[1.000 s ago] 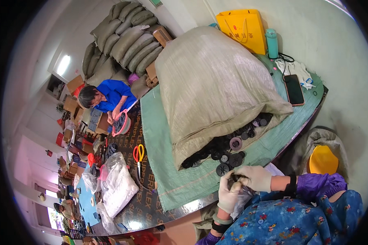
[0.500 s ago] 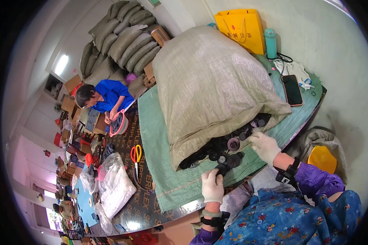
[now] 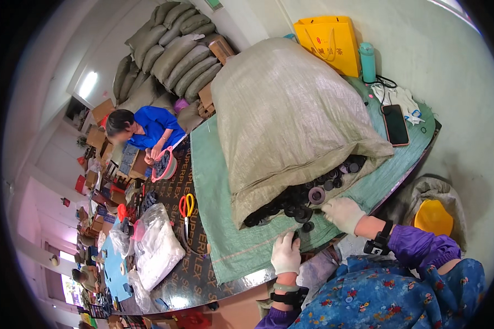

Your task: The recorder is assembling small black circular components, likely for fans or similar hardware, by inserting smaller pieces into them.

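Left hand (image 3: 286, 254): gloved, fingers bent by your counter's (image 3: 217, 291) near edge, a dark piece at the tips; whether gripped, I cannot tell.
Right hand (image 3: 343, 215): gloved, your fingers just beside the dark round parts (image 3: 301, 214); I cannot tell if it holds any.
Parts: at the sack's (image 3: 296, 120) open mouth, on your green sheet (image 3: 225, 236).
Room: sheet spreads left of the sack.
Lettering: on your counter top and yellow bag (image 3: 328, 44).

Black discs (image 3: 300, 213), blue floral garment (image 3: 368, 293)
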{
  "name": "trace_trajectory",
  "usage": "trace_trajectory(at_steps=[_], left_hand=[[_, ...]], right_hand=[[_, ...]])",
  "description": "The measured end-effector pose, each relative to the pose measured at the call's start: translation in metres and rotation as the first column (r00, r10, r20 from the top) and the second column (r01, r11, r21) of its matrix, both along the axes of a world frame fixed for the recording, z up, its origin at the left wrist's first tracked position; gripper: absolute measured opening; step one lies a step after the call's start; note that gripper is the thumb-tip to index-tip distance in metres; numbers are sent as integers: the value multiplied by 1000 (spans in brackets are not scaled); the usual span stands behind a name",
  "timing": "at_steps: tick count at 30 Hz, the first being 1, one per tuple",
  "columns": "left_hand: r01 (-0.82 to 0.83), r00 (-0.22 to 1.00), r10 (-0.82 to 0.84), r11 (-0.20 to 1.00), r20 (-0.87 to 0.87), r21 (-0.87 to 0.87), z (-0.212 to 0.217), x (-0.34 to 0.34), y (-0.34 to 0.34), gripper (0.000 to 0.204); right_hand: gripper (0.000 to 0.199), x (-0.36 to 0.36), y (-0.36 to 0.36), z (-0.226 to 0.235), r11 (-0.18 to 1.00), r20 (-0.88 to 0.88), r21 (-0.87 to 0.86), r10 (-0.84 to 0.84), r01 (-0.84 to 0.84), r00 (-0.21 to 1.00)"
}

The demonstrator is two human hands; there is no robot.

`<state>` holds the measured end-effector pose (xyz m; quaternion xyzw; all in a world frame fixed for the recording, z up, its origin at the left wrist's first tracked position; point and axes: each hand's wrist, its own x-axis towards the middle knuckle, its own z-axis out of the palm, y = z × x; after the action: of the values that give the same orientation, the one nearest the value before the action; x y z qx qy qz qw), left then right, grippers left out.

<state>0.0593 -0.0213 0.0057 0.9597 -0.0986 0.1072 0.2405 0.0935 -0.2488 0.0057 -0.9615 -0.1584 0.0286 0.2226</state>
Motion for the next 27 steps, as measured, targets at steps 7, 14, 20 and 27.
trace_trajectory(at_steps=[7, 14, 20, 27], left_hand=[[-168, 986, 140, 867, -95, -470, -10, -16, 12, 18], [-407, 878, -66, 416, -474, -813, 22, -25, -3, 14], [-388, 877, -131, 374, -462, -842, 21, -29, -13, 14], [-402, 846, -204, 364, -493, -840, 17, -30, -15, 15]], right_hand=[[23, -8, -10, 18, 936, -211, 106, -310, 337, 927], [20, -12, -8, 17, 993, 7, -41, -107, 107, 994], [14, -15, -13, 16, 993, 53, -114, 18, -12, 998], [16, -20, -15, 20, 985, 108, -148, 107, -90, 988]])
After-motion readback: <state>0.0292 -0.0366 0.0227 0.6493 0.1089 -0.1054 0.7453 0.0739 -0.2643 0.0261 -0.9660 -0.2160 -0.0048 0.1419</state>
